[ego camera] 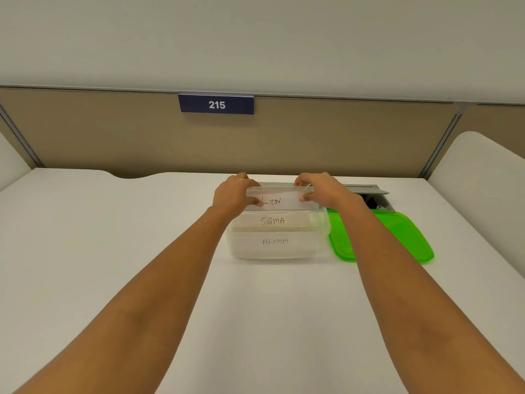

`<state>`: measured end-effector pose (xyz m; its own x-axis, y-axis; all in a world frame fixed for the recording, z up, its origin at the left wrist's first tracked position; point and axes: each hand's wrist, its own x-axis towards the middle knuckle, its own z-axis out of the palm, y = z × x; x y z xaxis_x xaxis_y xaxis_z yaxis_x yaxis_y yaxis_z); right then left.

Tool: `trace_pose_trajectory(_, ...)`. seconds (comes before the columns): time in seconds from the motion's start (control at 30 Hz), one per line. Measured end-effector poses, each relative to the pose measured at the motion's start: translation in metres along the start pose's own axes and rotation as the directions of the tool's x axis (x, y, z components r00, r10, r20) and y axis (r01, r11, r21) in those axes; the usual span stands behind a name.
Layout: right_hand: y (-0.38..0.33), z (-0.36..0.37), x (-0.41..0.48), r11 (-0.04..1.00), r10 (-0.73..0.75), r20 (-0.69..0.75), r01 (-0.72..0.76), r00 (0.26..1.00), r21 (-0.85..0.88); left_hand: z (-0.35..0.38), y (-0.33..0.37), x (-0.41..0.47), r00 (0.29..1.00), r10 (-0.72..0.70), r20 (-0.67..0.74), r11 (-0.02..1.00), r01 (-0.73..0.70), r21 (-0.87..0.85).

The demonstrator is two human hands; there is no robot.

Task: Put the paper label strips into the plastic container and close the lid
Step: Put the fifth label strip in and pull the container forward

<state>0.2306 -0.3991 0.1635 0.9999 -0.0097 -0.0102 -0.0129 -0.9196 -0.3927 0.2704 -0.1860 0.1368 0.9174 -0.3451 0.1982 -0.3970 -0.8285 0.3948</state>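
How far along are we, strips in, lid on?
Partly done. The SIGMA strip and ALPHA strip already sit in the container. In hand: the left hand and right hand hold the LION strip by its ends over the container's far side. Left: drop that one in, then fit the green lid, which lies on the desk right of the container.

Soft, even light falls from above with no hard glare. The white worktop (142, 251) reads bright and nearly shadowless; only faint shade lies under the forearms. Wide-angle distortion bends the partition's top rail (85, 89) and stretches the arms toward the lower corners. The sign "215" (216, 104) is sharp; the handwriting on the strips is slightly soft.
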Motion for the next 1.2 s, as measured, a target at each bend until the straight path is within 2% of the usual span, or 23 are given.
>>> trace_pose_trajectory(0.6, 0.019, 0.045, 0.031, 0.979, 0.034, 0.137, -0.006, 0.99, -0.204, 0.046, -0.013, 0.018, 0.978, -0.11, 0.177, 0.991, 0.095, 0.092)
trace_pose_trajectory(1.2, 0.021, 0.062, 0.038, 0.956, 0.032, 0.17, 0.02, 0.985, -0.294, 0.057, -0.014, 0.02, 0.971, -0.082, 0.225, 0.975, 0.032, 0.219)
